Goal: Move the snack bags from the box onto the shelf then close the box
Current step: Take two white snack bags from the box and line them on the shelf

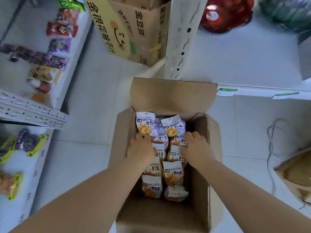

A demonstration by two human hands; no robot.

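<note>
Head view: shelf (36, 167) at left, partly stocked. Left hand (143, 148) is down in the box (121, 132), fingers bent onto a far-row bag; can't tell if it's gripping. Snack bags (172, 172) sit inside in two rows. Right hand (196, 146): same, unclear. Suggest pinching top seams and lifting straight up, clear of the flaps.

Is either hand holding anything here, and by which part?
Left hand pinches the far-left bag by its lower edge. Right hand curls over the lower corner of the next bag; whether it grips cannot be told.
</note>
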